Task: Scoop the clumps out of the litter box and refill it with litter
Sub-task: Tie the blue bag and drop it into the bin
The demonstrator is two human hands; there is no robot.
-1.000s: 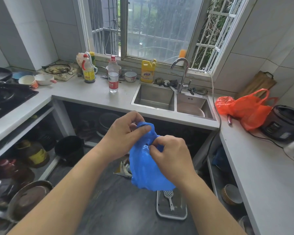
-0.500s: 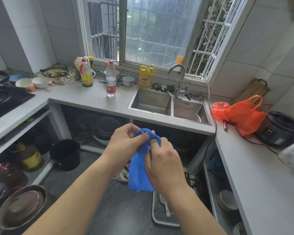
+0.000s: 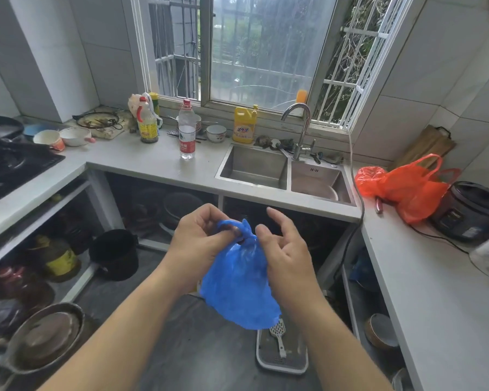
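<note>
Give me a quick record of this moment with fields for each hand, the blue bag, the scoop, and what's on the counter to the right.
left hand: left hand pinches the loop at the bag's knot
right hand: right hand beside the knot, fingers relaxed, holding nothing
blue bag: blue bag tied at the top, hanging full from the left hand
scoop: white slotted scoop lies in a grey tray on the floor
right counter: orange plastic bag next to a dark rice cooker
</note>
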